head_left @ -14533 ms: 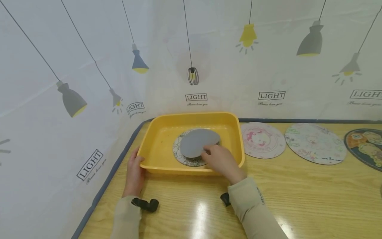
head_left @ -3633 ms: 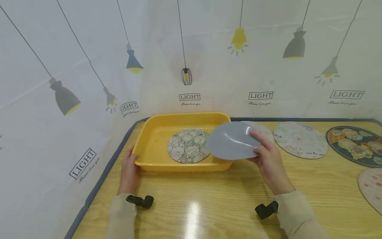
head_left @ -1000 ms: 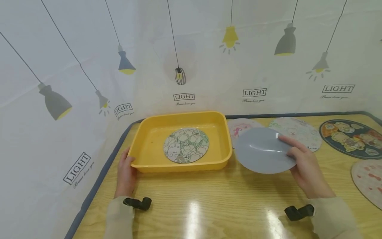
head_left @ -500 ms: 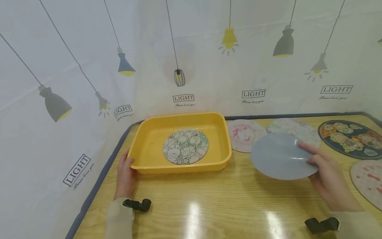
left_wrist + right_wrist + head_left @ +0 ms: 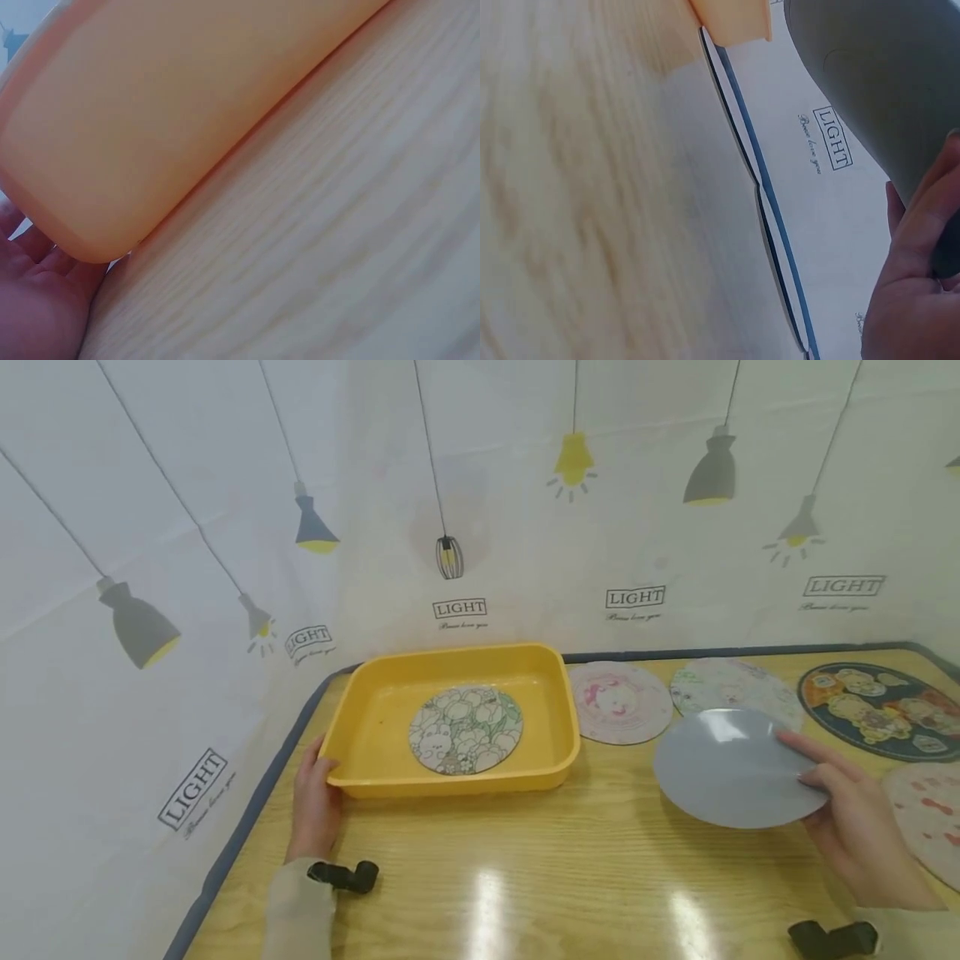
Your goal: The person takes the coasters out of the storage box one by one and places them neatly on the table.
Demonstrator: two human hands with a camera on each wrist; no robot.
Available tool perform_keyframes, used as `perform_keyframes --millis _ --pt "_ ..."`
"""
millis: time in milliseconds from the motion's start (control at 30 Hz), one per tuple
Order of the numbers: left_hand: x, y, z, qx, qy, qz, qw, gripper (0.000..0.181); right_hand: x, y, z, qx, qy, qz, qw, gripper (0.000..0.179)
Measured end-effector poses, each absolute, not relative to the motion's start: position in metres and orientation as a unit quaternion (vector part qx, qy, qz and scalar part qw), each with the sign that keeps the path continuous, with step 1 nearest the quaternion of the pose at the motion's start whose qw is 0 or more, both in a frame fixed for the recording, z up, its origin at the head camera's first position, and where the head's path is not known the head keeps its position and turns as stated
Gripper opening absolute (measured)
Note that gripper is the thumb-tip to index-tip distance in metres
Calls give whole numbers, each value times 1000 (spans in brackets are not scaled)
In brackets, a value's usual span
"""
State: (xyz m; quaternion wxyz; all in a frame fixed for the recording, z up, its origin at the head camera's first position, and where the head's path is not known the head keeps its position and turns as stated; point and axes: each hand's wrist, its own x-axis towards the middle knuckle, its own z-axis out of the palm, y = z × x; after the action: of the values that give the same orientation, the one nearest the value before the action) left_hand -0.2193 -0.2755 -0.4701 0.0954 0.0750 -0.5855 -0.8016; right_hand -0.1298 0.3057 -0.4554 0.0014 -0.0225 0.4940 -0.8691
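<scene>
A thin, glossy grey oval mat (image 5: pixel 727 768) is pinched at its right edge by my right hand (image 5: pixel 855 814), with the thumb on top. It is held above the table and overlaps a printed mat behind it. In the right wrist view, the fingers (image 5: pixel 919 247) grip the dark grey face (image 5: pixel 870 82) of this mat. My left hand (image 5: pixel 313 802) holds the front left corner of the yellow tray (image 5: pixel 450 787), its thumb at the rim. The left wrist view has the fingers behind that corner. Inside the tray lies a round mat with a rabbit and flowers (image 5: pixel 467 729).
Along the back of the wooden table (image 5: pixel 420 877), right of the tray, lie a pink-printed mat (image 5: pixel 618 703), a pale doodled mat (image 5: pixel 735 681) and a dark mat with cartoon figures (image 5: pixel 885 710). A red-spotted mat (image 5: pixel 926 810) lies behind my right hand. A lamp-patterned sheet (image 5: pixel 525 543) hangs behind.
Earlier, my right hand had the grey mat over the rabbit mat in the tray. It has since carried it out and further right. My left hand keeps its hold on the tray corner.
</scene>
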Motion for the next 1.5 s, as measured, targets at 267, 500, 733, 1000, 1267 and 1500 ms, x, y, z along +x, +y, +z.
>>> perform_keyframes --millis 267,500,733,1000,1267,1500 --pt "-217 -283 -466 69 -593 -796 98 48 -129 313 -466 10 498 -867 18 49" --pt "-216 -286 -464 80 -610 -782 103 48 -128 325 -472 21 492 -870 12 49" --pt "-217 -284 -463 84 -610 -781 108 49 -127 341 -474 51 525 -849 29 48" --pt "-218 -281 -461 90 -601 -787 106 50 -130 353 -476 48 566 -820 61 50" --pt "-218 -281 -460 88 -602 -786 113 49 -131 359 -477 52 598 -795 88 50" --pt "-217 -279 -459 90 -596 -790 110 50 -131 361 -474 64 632 -766 102 51"
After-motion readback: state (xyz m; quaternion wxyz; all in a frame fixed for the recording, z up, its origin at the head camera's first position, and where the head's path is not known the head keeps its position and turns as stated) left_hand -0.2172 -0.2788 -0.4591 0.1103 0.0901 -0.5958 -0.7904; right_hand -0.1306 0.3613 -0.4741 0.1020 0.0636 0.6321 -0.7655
